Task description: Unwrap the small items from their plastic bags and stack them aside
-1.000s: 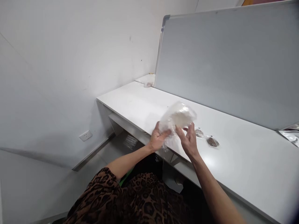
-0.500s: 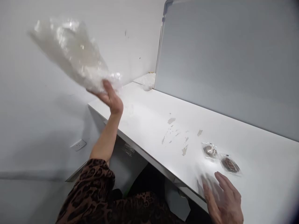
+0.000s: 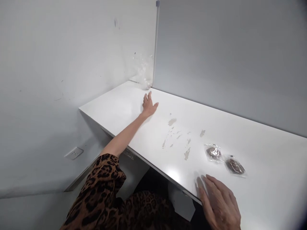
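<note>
My left hand (image 3: 149,106) is stretched toward the back left corner of the white table (image 3: 115,111), fingers spread and nothing in them. Just beyond its fingertips a crumpled clear plastic bag (image 3: 143,72) stands in the corner, apart from the hand. Near the front edge, my right hand (image 3: 219,201) hovers over or rests on the tabletop with its fingers stretched; which of the two I cannot tell. Beyond it lie two small clear packets with dark brown round contents, the left packet (image 3: 213,152) and the right packet (image 3: 235,166), side by side.
A grey panel (image 3: 227,57) rises along the table's back edge, and a white wall (image 3: 59,48) bounds the left. Worn grey patches (image 3: 187,153) mark the middle of the tabletop. A socket (image 3: 74,153) sits low on the wall.
My left hand has let go of the large clear plastic bag, which went from raised at the left to the back corner. The right hand has shifted slightly left.
</note>
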The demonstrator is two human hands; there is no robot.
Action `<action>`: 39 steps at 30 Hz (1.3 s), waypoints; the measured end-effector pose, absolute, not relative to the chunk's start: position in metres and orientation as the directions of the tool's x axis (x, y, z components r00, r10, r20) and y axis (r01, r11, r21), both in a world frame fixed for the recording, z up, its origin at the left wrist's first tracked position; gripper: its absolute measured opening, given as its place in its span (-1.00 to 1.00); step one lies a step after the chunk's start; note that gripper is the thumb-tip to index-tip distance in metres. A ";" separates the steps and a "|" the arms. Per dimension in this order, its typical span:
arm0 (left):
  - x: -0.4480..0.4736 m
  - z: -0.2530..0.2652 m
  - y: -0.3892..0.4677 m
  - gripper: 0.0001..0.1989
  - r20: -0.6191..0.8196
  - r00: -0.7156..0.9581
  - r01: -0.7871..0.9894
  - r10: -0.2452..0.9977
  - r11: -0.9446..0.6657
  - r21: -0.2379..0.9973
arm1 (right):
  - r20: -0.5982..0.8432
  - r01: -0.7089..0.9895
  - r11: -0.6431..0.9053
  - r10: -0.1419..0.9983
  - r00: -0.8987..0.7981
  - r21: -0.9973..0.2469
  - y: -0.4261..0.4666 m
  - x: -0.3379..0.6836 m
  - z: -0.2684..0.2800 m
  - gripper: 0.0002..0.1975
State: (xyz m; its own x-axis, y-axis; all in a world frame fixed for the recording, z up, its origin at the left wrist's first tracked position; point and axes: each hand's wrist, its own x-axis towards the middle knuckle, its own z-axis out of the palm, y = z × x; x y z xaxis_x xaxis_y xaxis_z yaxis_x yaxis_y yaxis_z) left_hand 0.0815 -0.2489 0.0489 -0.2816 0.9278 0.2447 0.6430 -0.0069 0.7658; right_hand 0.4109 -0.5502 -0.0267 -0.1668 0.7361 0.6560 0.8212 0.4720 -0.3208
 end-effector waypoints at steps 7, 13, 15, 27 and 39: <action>0.147 0.031 -0.313 -0.29 0.202 0.105 0.702 0.974 -0.216 0.678 | 0.630 0.756 0.511 0.758 -0.171 -0.410 -0.553 0.410 -0.016 -0.66; 0.225 0.036 -0.356 -0.39 0.077 0.512 0.633 0.856 -0.436 0.639 | 0.563 0.779 0.346 0.826 0.010 -0.523 -0.533 0.457 -0.005 -0.64; 0.253 0.036 -0.368 -0.38 0.028 0.582 0.642 0.812 -0.481 0.597 | 0.532 0.829 0.259 0.845 0.054 -0.496 -0.516 0.482 -0.005 -0.55; 0.333 0.015 -0.384 -0.52 0.116 0.447 0.796 0.887 -0.454 0.400 | 0.292 0.858 0.037 0.947 0.134 -0.513 -0.440 0.503 -0.021 -0.49; 0.348 0.009 -0.385 -0.59 0.044 0.312 0.139 0.949 -0.092 0.986 | 0.229 -0.164 0.307 0.899 0.374 -0.938 -0.445 0.506 -0.004 -0.41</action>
State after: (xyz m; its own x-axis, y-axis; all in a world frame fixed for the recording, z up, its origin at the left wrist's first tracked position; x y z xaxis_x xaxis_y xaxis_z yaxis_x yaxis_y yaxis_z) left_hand 0.3476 -0.3848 0.0091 0.3123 0.9489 0.0445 0.1390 -0.0920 0.9860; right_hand 0.5063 -0.4446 -0.0040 0.3745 0.8985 0.2289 -0.1636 0.3071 -0.9375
